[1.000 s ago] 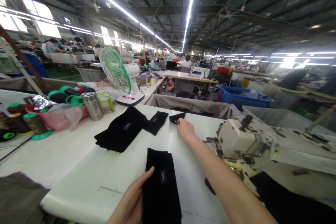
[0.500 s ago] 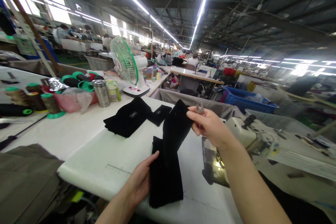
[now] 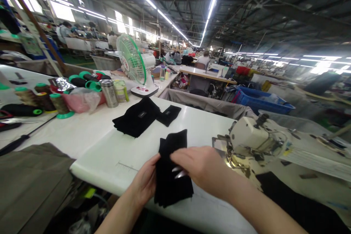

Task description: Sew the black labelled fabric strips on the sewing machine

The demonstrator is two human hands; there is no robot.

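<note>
Both hands are on a stack of black fabric pieces point(image 3: 171, 186) lying near the front edge of the white table point(image 3: 109, 150). My left hand point(image 3: 146, 182) grips the stack's left edge, thumb on top. My right hand point(image 3: 200, 166) lies over the top piece, with a small metal snipper point(image 3: 178, 172) held under its fingers, blades pointing left. Farther back lie a pile of black labelled pieces point(image 3: 138, 119) and a smaller black piece point(image 3: 169, 114).
A cream sewing machine point(image 3: 255, 142) stands right of my hands. At the back left are a green desk fan point(image 3: 131, 64), a steel flask point(image 3: 109, 93), a pink tub point(image 3: 79, 100) and several thread cones point(image 3: 59, 106). Grey bins and a blue crate point(image 3: 260, 102) stand beyond the table.
My right hand picked up a black piece from the far side of the table, carried it back and laid it on the stack held by my left hand.
</note>
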